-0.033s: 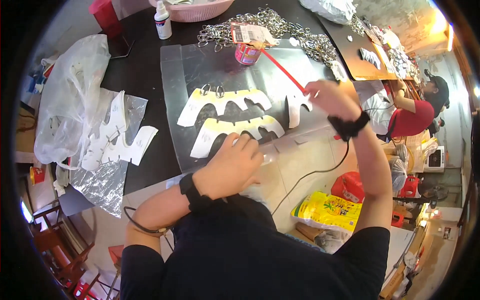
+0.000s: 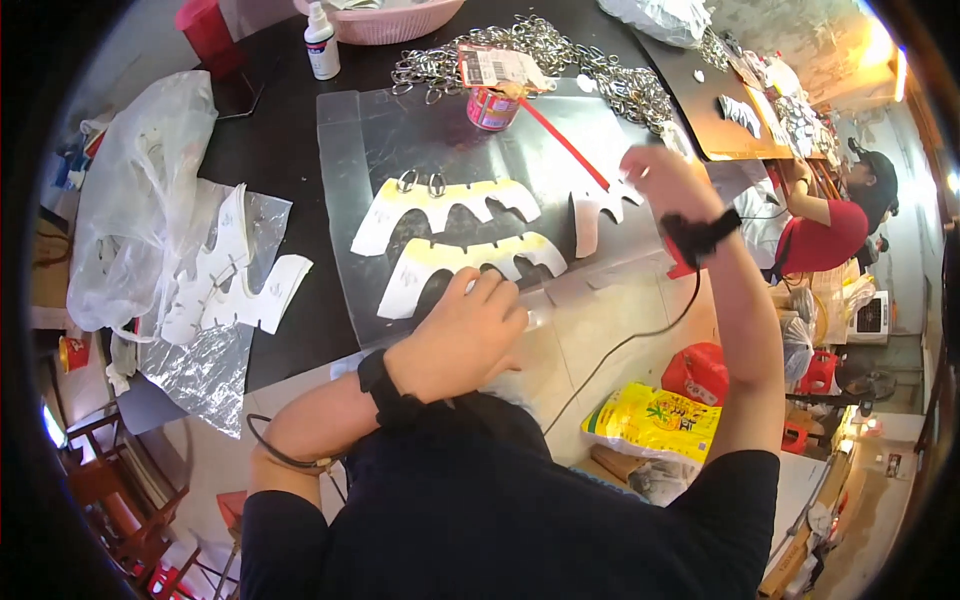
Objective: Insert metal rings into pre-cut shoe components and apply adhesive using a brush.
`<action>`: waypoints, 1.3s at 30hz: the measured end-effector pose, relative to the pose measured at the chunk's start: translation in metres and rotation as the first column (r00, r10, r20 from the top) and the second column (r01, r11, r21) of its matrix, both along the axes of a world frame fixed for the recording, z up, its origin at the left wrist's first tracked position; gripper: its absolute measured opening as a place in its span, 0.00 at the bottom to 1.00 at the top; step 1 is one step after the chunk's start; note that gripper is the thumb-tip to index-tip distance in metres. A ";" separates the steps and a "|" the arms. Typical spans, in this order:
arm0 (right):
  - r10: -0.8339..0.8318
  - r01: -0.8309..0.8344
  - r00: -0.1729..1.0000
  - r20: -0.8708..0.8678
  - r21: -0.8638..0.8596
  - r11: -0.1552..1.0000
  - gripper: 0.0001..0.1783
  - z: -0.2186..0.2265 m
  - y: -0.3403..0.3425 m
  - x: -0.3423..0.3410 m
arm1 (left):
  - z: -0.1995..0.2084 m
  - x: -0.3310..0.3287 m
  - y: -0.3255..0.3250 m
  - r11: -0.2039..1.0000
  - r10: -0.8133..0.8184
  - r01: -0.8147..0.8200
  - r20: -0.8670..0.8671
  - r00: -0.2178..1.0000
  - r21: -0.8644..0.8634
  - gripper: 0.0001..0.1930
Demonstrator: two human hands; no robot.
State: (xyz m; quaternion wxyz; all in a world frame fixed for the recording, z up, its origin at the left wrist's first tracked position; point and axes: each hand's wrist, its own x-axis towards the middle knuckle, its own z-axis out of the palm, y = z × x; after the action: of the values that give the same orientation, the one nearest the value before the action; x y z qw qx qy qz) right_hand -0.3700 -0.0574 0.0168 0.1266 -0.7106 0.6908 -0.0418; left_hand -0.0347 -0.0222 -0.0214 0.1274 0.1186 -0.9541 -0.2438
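Note:
Two white arched cut-outs with yellow upper edges lie on a clear plastic sheet. On the farther piece sit two metal rings. My left hand is at the lower edge of the nearer piece, fingers curled, with a small whitish bit among them that I cannot make out. A thin red stick slants out of a pink can topped by a printed packet. Just beyond the stick's end, my right hand is raised, blurred, fingers parted and visibly holding nothing. Beneath it lies another white piece.
Linked metal rings are heaped at the back, near a white bottle and pink basin. More white cut-outs and a plastic bag lie left. A cable hangs from my right wrist. A person in red works at right.
My right hand has let go of the red stick and shifted slightly up and right of its end. The stick still leans from the can. My left hand stays in place.

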 end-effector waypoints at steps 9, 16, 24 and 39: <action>-0.255 0.151 0.943 -0.215 -0.405 0.902 0.14 -0.054 -0.114 -0.113 | 0.025 -0.003 -0.011 0.999 -0.045 0.045 0.076 0.996 0.006 0.23; -0.350 0.256 0.903 -0.249 -0.344 0.903 0.08 -0.073 -0.137 -0.125 | 0.024 -0.007 -0.028 0.999 -0.036 0.034 0.138 0.990 0.017 0.23; -0.397 0.295 0.911 -0.109 -0.500 0.814 0.05 -0.054 -0.120 -0.113 | 0.025 -0.010 -0.025 0.997 -0.064 0.067 0.090 0.994 -0.026 0.23; -0.402 0.150 0.706 0.583 0.432 0.889 0.06 0.014 0.006 0.044 | -0.007 -0.006 -0.034 0.981 0.110 -0.104 0.032 0.993 -0.161 0.23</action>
State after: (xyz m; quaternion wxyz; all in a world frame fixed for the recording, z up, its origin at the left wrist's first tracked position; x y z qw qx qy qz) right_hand -0.3264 -0.0512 0.0304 0.4787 -0.5011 0.6971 -0.1836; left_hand -0.0408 -0.0560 -0.0279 0.1297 0.1640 -0.9652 -0.1571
